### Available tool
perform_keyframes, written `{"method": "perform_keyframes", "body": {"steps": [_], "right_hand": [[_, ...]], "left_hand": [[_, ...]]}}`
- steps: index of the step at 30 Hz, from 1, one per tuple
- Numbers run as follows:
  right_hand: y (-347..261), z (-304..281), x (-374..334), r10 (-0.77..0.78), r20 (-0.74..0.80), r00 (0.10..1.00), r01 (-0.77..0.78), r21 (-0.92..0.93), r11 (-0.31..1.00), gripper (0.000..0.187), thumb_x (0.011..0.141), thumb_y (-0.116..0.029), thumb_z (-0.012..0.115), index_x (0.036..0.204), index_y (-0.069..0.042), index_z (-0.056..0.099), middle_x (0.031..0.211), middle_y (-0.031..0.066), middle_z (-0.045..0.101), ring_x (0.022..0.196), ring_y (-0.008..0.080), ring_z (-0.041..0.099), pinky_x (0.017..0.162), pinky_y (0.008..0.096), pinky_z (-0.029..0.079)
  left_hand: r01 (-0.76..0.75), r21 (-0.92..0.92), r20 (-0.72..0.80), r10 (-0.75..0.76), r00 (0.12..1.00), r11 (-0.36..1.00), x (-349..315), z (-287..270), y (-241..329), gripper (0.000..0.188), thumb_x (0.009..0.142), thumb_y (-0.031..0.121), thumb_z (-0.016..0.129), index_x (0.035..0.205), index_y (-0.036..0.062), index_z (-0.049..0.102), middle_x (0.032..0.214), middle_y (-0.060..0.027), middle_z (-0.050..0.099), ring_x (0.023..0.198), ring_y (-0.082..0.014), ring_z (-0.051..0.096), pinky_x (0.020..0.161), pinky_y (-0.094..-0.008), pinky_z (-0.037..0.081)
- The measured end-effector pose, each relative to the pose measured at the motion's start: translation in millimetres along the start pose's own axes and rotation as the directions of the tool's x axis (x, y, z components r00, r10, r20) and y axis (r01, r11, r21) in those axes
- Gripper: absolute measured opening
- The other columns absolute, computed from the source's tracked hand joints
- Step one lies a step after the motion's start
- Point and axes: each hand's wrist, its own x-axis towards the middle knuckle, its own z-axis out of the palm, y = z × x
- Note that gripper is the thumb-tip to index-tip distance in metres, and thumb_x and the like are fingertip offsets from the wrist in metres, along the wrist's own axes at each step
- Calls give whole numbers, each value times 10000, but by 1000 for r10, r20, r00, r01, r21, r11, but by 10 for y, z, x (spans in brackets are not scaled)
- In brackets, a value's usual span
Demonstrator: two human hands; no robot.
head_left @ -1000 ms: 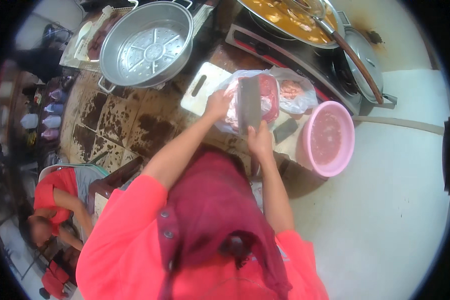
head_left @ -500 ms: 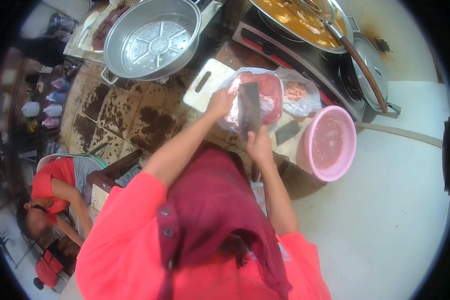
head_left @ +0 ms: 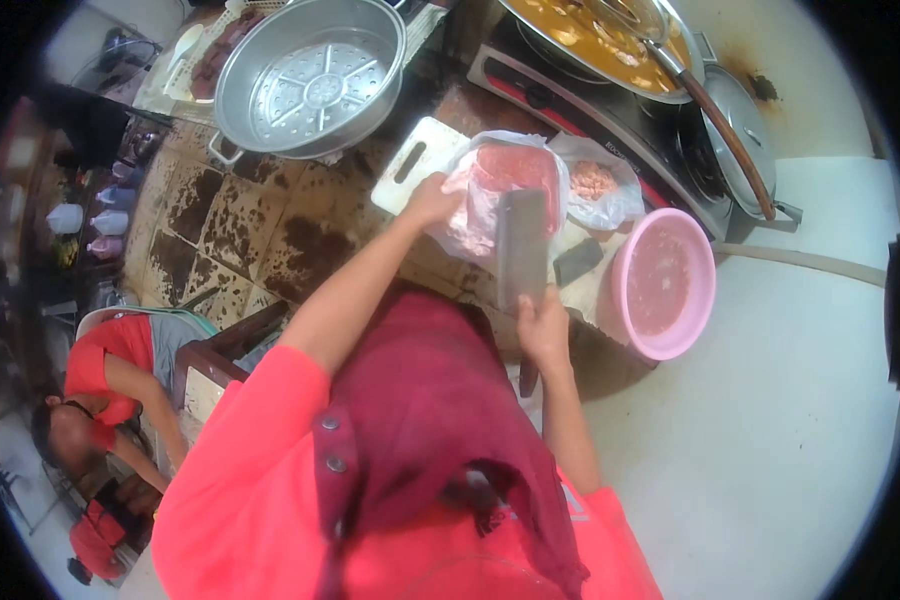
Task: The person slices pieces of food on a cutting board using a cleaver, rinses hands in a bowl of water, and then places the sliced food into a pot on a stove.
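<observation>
My right hand [head_left: 544, 328] is closed round the handle of a cleaver [head_left: 523, 245], its broad grey blade pointing away from me over the near right part of the meat. At the left edge of the raw meat [head_left: 515, 165], my left hand [head_left: 434, 203] grips its pale, fatty side, with the fingertips partly hidden. This pink slab sits in a clear plastic bag [head_left: 562, 172] on a white cutting board [head_left: 407, 165] with a slotted handle. A dark rectangular block [head_left: 577, 260] lies right of the blade.
A pink basin [head_left: 712, 290] of cloudy water stands at the right. Beyond it are a stove [head_left: 570, 115] and a pan of orange-brown stew [head_left: 620, 60]. Minced meat [head_left: 592, 182] lies in plastic nearby. A steamer pot [head_left: 320, 90] stands far left; another person [head_left: 110, 380] bends at the left.
The cleaver has moved right and toward me with my right hand, uncovering more of the meat. My left hand has shifted slightly left and stays at the meat's left edge.
</observation>
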Motion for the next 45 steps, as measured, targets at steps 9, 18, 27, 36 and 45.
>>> {"method": "perform_keyframes", "body": {"steps": [9,18,27,36,45], "right_hand": [[181,177,284,-60,-35,998,66,210,975,256,876,-146,603,1008,58,521,947,320,619,944,483,596,812,472,469],[78,341,212,4,122,992,-14,82,997,278,883,-161,596,1026,62,512,949,339,615,959,501,580,815,506,463],[119,284,-197,-11,133,991,30,-141,990,242,890,-143,567,986,49,455,814,344,609,811,527,587,721,588,445],[-82,133,132,-50,-86,995,61,135,989,253,882,-144,598,988,60,493,926,339,620,927,493,603,792,494,474],[-197,440,426,70,23,997,-73,166,983,268,879,-135,598,1008,70,484,935,346,610,934,507,584,796,511,460]], "left_hand": [[1,66,233,-16,972,998,-102,-53,271,344,743,89,691,1055,-48,642,901,-114,675,757,-165,636,656,-298,503],[97,-175,316,-38,948,980,-457,-153,74,286,814,99,709,1051,-23,607,786,-41,615,618,-103,563,511,-268,471],[163,-129,281,-122,952,978,-486,-306,182,137,829,102,615,923,1,616,716,-22,577,553,-127,536,463,-293,447],[-208,-89,72,215,974,974,-64,-84,332,336,788,277,678,926,-29,658,811,-155,667,812,-237,641,751,-354,500],[-282,109,126,268,955,953,80,-191,202,335,845,282,634,893,-49,628,762,-173,634,709,-218,603,667,-355,476]]}}
